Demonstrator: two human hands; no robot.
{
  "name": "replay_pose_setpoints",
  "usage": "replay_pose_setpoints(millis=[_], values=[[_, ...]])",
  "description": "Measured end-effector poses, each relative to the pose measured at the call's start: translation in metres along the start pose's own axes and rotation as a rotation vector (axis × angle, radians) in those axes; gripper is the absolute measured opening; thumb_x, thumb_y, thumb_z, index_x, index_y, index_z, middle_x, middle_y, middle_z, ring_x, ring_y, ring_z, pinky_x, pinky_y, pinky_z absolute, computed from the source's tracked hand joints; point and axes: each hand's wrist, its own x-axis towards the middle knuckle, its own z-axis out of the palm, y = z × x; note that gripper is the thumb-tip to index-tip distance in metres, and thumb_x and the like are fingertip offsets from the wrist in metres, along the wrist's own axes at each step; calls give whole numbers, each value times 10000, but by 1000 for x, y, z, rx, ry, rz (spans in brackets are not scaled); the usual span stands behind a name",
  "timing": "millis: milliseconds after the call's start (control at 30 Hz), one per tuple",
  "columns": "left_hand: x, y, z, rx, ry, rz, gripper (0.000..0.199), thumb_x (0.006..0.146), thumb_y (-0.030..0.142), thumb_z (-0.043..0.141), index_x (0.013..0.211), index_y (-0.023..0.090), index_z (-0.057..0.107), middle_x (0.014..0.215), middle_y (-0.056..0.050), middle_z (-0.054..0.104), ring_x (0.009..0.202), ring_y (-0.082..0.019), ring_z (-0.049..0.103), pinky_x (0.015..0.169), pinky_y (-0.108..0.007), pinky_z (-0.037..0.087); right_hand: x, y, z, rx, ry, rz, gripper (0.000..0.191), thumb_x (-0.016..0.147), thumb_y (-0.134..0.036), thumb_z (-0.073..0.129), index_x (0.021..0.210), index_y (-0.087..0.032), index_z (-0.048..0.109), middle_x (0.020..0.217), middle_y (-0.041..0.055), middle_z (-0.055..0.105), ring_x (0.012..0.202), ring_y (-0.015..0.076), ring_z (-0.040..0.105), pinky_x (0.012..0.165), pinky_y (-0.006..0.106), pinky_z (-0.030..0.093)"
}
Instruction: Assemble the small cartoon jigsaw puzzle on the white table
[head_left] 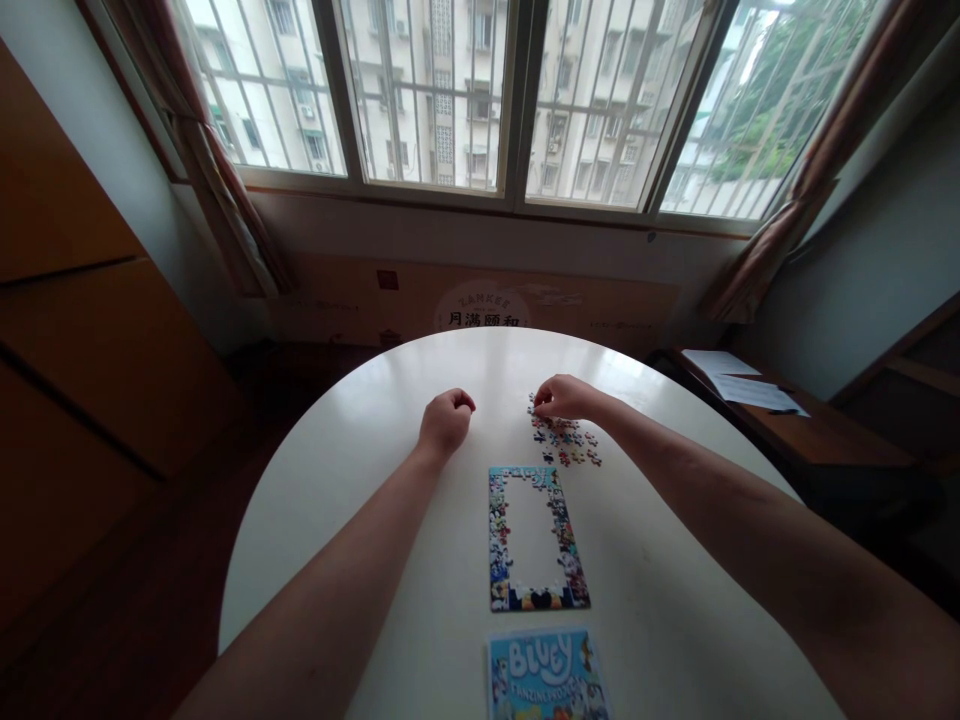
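Loose jigsaw pieces [568, 442] lie in a small spread pile on the white table, right of centre. My right hand [559, 397] is at the pile's far edge, thumb and fingers pinched together on a puzzle piece, mostly hidden by the fingertips. My left hand [446, 420] rests on the table left of the pile, fingers curled in, with nothing showing in it. Nearer to me lies a partly assembled jigsaw puzzle [498, 540]: its colourful border is joined around a bare middle. Below it is a blue card or box lid [546, 675] printed "Bluey", cut off by the frame's lower edge.
The round white table [322, 500] stands before a barred window [435, 100]. On the right, a low brown table [772, 430] holds white papers [757, 392]. An orange-brown cabinet [67, 400] is at the left, and curtains [214, 180] hang beside the window.
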Motion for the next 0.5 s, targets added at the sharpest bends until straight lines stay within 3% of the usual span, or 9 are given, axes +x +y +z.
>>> replay_pose_setpoints(millis=[267, 367, 500], values=[[2, -4, 2, -18, -13, 7, 182, 621, 148, 460, 672, 200, 627, 563, 12, 565, 571, -164, 531, 578, -287, 392, -16, -12, -11, 102, 84, -103, 174, 818, -319, 699, 878, -192, 801, 859, 39, 736, 761, 155, 639, 685, 251, 450], [3, -5, 2, -28, -18, 11, 178, 626, 154, 460, 673, 198, 626, 570, 8, 570, 580, -166, 539, 578, -287, 394, -41, -26, -14, 130, 120, -175, 174, 827, -318, 711, 925, -203, 797, 917, 43, 721, 802, 150, 623, 718, 252, 449], [4, -6, 3, -41, -26, 23, 185, 620, 166, 454, 676, 196, 628, 593, 1, 589, 586, -167, 546, 580, -289, 398, -82, -48, -1, 161, 117, -339, 111, 838, -268, 728, 923, -226, 785, 913, 38, 701, 797, 139, 609, 722, 252, 440]])
